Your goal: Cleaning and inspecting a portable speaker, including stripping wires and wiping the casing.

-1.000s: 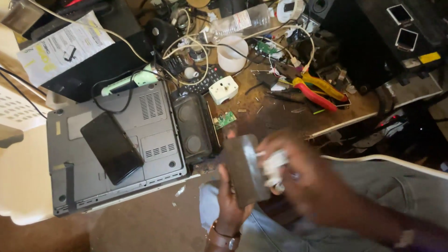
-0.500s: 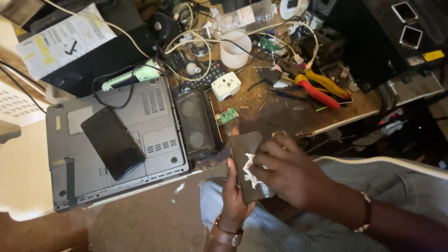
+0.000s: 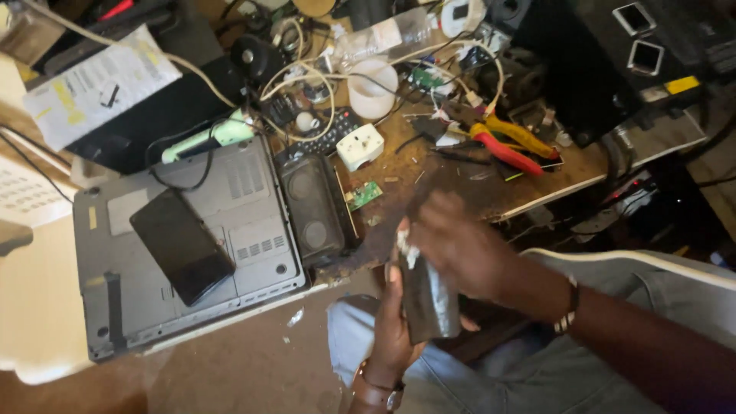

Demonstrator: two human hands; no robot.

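A white paper sheet (image 3: 98, 86) with yellow patches and dark print lies at the upper left on a black case (image 3: 165, 115). A clear plastic packet (image 3: 376, 38) lies at the top of the bench among white cables (image 3: 307, 77), beside a white tub (image 3: 373, 88). A yellow label (image 3: 682, 84) sits on the black box (image 3: 606, 69) at the upper right. An upturned grey laptop (image 3: 184, 253) carries small pale stickers and a black phone (image 3: 182, 245). Below the bench edge, over the lap, the left hand (image 3: 395, 322) grips a flat grey metallic block (image 3: 427, 295) from beneath, fingers wrapped round its lower end. The block stands roughly upright, dull and smudged, with a white scrap (image 3: 405, 249) at its top. The right hand (image 3: 460, 245), blurred, is curled over the block's upper end, touching the scrap; whether it pinches it I cannot tell. Red and yellow pliers (image 3: 510, 146) lie on the bench behind.
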